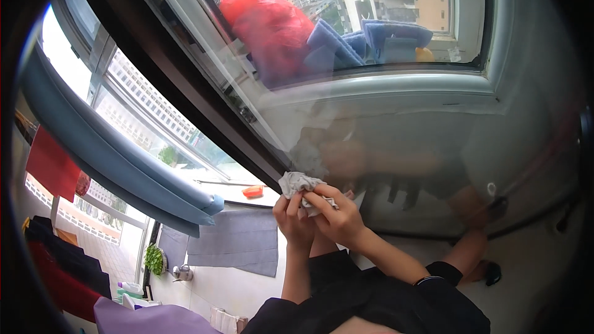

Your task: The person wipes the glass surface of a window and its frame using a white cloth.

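A crumpled pale grey-white cloth [298, 183] is bunched up between my two hands, close to the lower end of a dark frame [185, 80] around a large glass pane. My left hand [293, 219] is closed on the near left part of the cloth. From the right, my right hand [337, 218] grips the same cloth, its fingers curled over the top. Folds poke out above and between the fingers. A dim reflection of arms and cloth shows in the glass [396, 148].
Through the glass appear a red plastic bag [272, 25] and folded blue cloths [352, 43] by a window. Leftward hang a blue curtain [124, 154] and a red cloth [52, 161]. Lower left are a grey mat [235, 241], a potted plant [155, 260] and a metal pot [182, 273].
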A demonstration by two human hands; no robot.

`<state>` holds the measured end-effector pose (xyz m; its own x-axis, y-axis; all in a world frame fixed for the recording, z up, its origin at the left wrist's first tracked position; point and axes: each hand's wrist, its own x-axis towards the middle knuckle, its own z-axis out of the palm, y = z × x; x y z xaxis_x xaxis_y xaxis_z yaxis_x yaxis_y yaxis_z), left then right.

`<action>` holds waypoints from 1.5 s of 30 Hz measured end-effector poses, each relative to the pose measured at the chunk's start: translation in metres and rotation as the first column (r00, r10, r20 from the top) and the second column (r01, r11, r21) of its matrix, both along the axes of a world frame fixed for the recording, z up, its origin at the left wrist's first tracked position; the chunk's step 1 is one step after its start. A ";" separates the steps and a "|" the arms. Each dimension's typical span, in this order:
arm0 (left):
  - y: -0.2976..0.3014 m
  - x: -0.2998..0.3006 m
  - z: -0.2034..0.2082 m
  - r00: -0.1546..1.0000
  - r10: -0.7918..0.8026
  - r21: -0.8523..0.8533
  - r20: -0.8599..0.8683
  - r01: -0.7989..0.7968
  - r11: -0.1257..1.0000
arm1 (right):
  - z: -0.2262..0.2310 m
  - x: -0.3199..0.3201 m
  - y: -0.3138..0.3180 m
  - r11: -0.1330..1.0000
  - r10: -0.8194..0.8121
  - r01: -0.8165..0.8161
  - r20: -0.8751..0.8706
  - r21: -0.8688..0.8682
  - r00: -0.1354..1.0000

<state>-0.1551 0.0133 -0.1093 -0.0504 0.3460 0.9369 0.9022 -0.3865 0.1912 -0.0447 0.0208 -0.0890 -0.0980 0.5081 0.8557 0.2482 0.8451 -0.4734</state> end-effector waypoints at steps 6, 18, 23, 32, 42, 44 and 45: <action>0.012 0.114 0.054 0.790 -0.612 0.276 0.038 0.580 0.766 | 0.052 0.114 -0.043 0.968 -0.217 0.232 -0.151 0.094 0.964; -0.027 0.156 0.008 0.779 -0.565 -0.096 0.272 0.606 0.789 | -0.004 0.141 -0.056 0.857 -0.497 0.493 0.016 -0.149 0.868; -0.011 0.115 -0.004 0.917 -0.336 -0.070 0.215 0.357 0.931 | -0.002 0.099 -0.024 0.942 -0.336 0.334 -0.047 -0.046 0.941; 0.017 0.120 0.001 0.918 -0.376 0.184 0.126 0.351 0.918 | 0.019 0.108 -0.021 0.962 -0.272 0.268 -0.102 -0.047 0.957; -0.002 0.262 0.066 0.740 -0.629 0.213 -0.238 0.672 0.710 | -0.004 0.248 -0.069 0.463 -0.873 0.860 -0.275 -0.215 0.402; -0.007 0.314 0.051 0.733 -0.632 0.246 -0.250 0.680 0.691 | -0.003 0.286 -0.080 0.555 -0.819 0.789 -0.342 -0.264 0.461; -0.011 0.333 0.047 0.719 -0.641 0.239 -0.267 0.694 0.679 | -0.002 0.297 -0.080 0.604 -0.770 0.759 -0.422 -0.243 0.478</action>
<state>0.1778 0.0022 -0.0627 0.2304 -0.0679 0.9707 0.3862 -0.9093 -0.1552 0.2527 -0.0595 -0.0911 0.7171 0.2078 0.6652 0.5507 0.4161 -0.7236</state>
